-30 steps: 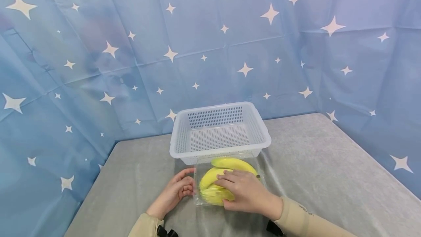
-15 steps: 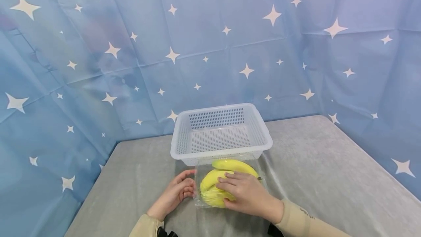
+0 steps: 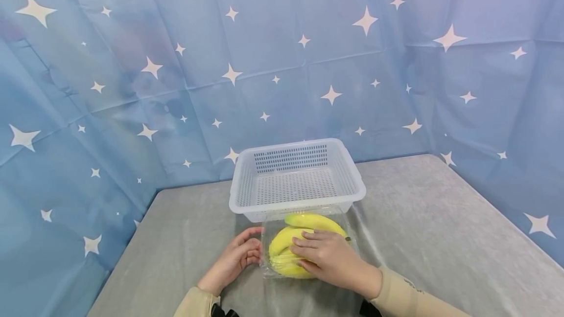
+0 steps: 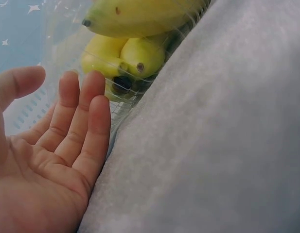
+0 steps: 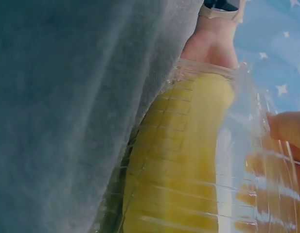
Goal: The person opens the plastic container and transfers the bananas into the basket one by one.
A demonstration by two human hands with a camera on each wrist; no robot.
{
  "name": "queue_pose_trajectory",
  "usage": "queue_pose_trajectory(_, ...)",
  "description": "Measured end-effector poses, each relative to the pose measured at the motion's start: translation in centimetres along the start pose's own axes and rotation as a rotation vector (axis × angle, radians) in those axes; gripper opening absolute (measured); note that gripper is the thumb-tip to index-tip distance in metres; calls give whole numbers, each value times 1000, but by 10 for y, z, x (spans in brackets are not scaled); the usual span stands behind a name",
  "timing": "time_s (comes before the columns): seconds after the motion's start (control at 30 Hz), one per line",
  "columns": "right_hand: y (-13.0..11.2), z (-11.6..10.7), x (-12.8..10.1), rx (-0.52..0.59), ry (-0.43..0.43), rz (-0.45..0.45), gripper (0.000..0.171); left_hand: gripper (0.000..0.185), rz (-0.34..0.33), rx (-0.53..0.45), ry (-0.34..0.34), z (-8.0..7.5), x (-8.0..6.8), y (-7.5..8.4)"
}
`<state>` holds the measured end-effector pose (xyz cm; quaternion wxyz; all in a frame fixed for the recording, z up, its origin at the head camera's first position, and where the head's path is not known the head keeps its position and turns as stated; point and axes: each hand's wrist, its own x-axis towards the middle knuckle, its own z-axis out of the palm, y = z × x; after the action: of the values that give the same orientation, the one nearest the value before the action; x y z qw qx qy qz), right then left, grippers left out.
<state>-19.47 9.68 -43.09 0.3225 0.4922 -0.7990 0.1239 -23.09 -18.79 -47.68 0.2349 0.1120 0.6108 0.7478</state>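
Resting flat on banana box (image 3: 304,251): right hand (image 3: 328,258); left hand (image 3: 233,258) open beside

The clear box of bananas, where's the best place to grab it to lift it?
Probably by the two short side walls, one hand from each side. The clear box lies flat and wide, its far edge close against the white basket. The left hand is already at its left wall; the right hand rests on top.
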Motion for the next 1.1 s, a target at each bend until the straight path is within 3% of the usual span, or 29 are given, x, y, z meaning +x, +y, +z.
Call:
queue_pose_trajectory(0.7, -1, 1, -1, 17, 71, 16, 21, 37, -9, 29, 30, 0, 0, -2)
queue_pose_trajectory(1.1, -1, 0, 0, 67, 80, 57, 19, 35, 7, 27, 12, 1, -1, -2)
